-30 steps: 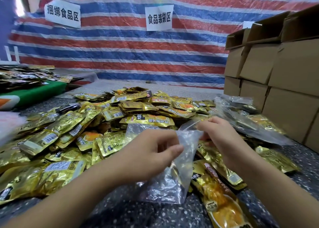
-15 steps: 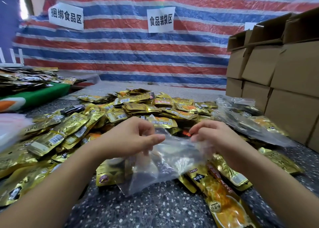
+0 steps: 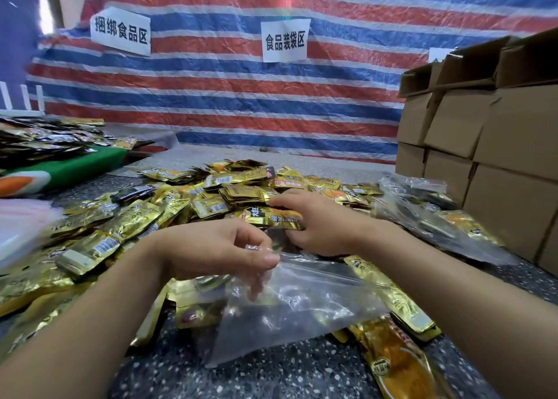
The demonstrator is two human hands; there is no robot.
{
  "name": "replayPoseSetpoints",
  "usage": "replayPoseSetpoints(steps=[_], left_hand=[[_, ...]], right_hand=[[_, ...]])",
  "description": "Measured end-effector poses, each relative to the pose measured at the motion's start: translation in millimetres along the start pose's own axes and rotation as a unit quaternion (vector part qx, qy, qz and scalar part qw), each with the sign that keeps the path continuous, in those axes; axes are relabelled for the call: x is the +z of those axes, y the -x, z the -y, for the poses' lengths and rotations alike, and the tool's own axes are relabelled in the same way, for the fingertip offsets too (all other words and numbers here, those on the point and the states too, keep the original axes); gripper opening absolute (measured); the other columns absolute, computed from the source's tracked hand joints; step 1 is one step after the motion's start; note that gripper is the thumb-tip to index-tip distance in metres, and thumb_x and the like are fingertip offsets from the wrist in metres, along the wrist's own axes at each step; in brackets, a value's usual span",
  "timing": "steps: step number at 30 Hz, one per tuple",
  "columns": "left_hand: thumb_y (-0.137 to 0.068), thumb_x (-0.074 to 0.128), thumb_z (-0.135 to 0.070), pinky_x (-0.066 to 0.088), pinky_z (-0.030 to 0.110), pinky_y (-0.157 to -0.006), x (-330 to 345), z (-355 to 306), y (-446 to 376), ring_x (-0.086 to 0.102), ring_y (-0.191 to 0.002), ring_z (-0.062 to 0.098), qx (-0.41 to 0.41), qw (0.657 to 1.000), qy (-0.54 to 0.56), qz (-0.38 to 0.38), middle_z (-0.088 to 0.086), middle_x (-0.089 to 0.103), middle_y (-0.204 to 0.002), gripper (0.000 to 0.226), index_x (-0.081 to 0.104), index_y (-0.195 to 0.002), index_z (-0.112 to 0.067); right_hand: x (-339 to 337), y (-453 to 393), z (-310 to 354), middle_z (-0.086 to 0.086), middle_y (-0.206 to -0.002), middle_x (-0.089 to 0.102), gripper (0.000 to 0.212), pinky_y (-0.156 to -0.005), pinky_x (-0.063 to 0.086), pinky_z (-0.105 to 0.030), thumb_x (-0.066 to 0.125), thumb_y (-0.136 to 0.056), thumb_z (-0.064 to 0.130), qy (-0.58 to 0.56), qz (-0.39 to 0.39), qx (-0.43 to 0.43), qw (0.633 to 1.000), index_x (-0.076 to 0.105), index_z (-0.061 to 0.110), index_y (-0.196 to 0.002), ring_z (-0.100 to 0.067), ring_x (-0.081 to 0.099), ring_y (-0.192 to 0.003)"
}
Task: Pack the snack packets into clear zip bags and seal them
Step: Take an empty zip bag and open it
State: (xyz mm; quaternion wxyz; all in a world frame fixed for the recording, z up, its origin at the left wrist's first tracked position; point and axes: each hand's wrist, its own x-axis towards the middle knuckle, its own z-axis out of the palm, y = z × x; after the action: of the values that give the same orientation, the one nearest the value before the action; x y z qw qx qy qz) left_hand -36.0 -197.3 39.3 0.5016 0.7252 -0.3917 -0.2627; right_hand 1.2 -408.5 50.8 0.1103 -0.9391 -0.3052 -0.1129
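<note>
**Left hand held the bag, right hand took a packet**

Both forearms came in from the lower edge and met over the speckled counter [image 3: 271, 377]. The left hand [image 3: 223, 247] was turned palm down, with the wrist a little bent. Its thumb and fingers were curled and pinched the upper edge of the zip bag [image 3: 296, 305]. Some fingertips showed through the clear plastic, so they seemed to be inside the mouth of the bag. The bag lay flat and looked empty, partly on the counter and partly over gold packets.

The right hand [image 3: 314, 223] reached farther forward into the pile [image 3: 169, 205] of gold packets. Its fingers were bent over the top of one packet [image 3: 277, 217] and the thumb was under it, so the hand gripped this packet at the near edge of the pile. The hand was just behind the mouth of the bag.

More clear bags [image 3: 422, 205] lay at the right, beside stacked boxes [image 3: 489, 145].
</note>
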Motion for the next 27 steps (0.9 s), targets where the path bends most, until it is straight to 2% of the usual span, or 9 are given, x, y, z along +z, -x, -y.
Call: replayPoseSetpoints(steps=[5,9,13,16,19,22,23,25,27], left_hand=[[-0.092,0.062,-0.026,0.049,0.026,-0.073,-5,4,-1,0.060,-0.079,0.025,-0.024,0.998,-0.050,0.013,0.009,0.066,-0.084,0.014,0.072,-0.085,-0.020],[-0.092,0.062,-0.031,0.048,0.024,-0.073,-8,3,1,0.061,-0.077,0.018,-0.033,0.997,-0.064,0.011,0.005,0.067,-0.084,0.013,0.072,-0.085,-0.025],[-0.091,0.060,-0.041,0.046,0.016,-0.070,-8,1,2,0.062,-0.074,0.011,-0.041,0.994,-0.097,0.002,0.003,0.067,-0.081,0.032,0.069,-0.085,-0.012],[-0.094,0.048,-0.053,0.048,0.018,-0.069,-6,2,-1,0.062,-0.069,0.011,-0.048,0.993,-0.103,-0.040,0.003,0.065,-0.074,0.057,0.066,-0.078,-0.002],[-0.094,0.044,-0.053,0.050,0.018,-0.066,1,2,-6,0.060,-0.061,0.013,-0.060,0.990,-0.093,-0.087,0.002,0.064,-0.064,0.056,0.066,-0.065,-0.010],[-0.095,0.054,-0.043,0.047,0.013,-0.062,3,2,-7,0.058,-0.055,0.006,-0.053,0.983,-0.122,-0.125,-0.005,0.064,-0.059,0.046,0.067,-0.061,-0.015],[-0.094,0.057,-0.041,0.046,0.011,-0.061,3,1,-7,0.058,-0.054,0.003,-0.050,0.981,-0.135,-0.132,-0.006,0.064,-0.058,0.043,0.068,-0.061,-0.016],[-0.094,0.059,-0.041,0.045,0.009,-0.061,3,0,-5,0.059,-0.058,0.002,-0.051,0.978,-0.155,-0.128,-0.005,0.067,-0.063,0.039,0.070,-0.063,-0.020],[-0.093,0.060,-0.041,0.045,0.012,-0.066,5,-1,-5,0.060,-0.063,0.004,-0.058,0.978,-0.164,-0.119,-0.005,0.069,-0.068,0.035,0.072,-0.066,-0.022]], right_hand=[[6,-23,6,-0.001,-0.153,0.042,0.074,-0.109,0.041,-0.045,0.058,-0.087,0.011,0.111,0.081,0.024,0.990,0.030,0.031,-0.152,-0.024,0.041,-0.138],[7,-22,9,-0.006,-0.128,0.061,0.064,-0.089,0.052,-0.041,0.057,-0.085,0.012,0.170,0.047,-0.002,0.984,0.042,0.031,-0.144,-0.029,0.057,-0.114],[0,-13,14,0.006,-0.083,0.061,0.030,-0.065,0.046,-0.029,0.056,-0.080,0.019,0.041,-0.026,0.061,0.997,0.061,0.027,-0.109,-0.017,0.056,-0.074],[-8,-5,12,0.007,-0.068,0.058,0.008,-0.052,0.046,-0.025,0.059,-0.080,0.017,-0.073,-0.058,0.130,0.987,0.059,0.021,-0.086,-0.016,0.057,-0.061],[-25,16,5,-0.002,-0.079,0.069,0.015,-0.058,0.054,-0.032,0.060,-0.085,0.012,-0.325,-0.076,0.199,0.921,0.067,0.022,-0.093,-0.016,0.064,-0.067],[-35,39,1,-0.009,-0.095,0.072,0.024,-0.077,0.057,-0.048,0.060,-0.090,0.017,-0.566,-0.111,0.196,0.793,0.065,0.011,-0.112,-0.025,0.068,-0.081],[-35,46,1,-0.010,-0.095,0.072,0.027,-0.078,0.059,-0.050,0.060,-0.089,0.018,-0.632,-0.113,0.179,0.745,0.063,0.008,-0.113,-0.025,0.069,-0.081],[-33,61,2,-0.007,-0.082,0.072,0.023,-0.067,0.061,-0.040,0.060,-0.082,0.017,-0.715,-0.115,0.148,0.673,0.063,0.006,-0.102,-0.020,0.072,-0.073],[-28,72,2,-0.006,-0.077,0.070,0.019,-0.064,0.060,-0.034,0.061,-0.079,0.016,-0.738,-0.122,0.135,0.650,0.062,0.006,-0.095,-0.018,0.071,-0.070]])
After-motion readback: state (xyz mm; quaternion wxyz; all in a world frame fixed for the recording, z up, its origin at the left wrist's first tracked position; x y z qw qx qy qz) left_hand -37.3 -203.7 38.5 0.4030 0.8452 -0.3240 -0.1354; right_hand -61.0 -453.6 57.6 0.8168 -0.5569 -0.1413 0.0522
